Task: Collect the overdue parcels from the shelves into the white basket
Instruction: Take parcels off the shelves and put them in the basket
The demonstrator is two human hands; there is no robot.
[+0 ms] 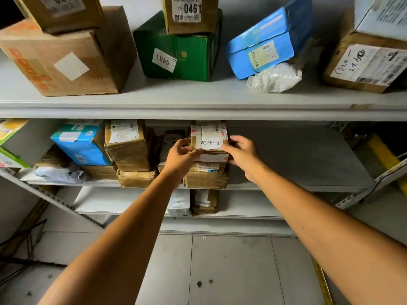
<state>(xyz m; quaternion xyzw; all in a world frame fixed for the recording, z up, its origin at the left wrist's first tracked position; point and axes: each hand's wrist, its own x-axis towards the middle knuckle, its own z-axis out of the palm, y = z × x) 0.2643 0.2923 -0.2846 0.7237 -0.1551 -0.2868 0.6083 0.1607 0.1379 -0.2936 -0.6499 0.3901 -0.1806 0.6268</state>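
Left hand [180,155] and right hand [241,155], frame centre, fingers clamped on either side of the top parcel [209,137]. It's on a stack [206,175] on the middle shelf [297,164], apparently not lifted yet. Small brown taped carton, white printed label facing out. Early-to-mid task, I'd say: two labelled parcels [179,203] just below centre look uncollected. White basket not in view, so count unknown. Numbered boxes [176,51] along the top.

green box [178,56], blue parcel [264,47], brown taped parcel [209,137] with white label, grey shelf [198,100]
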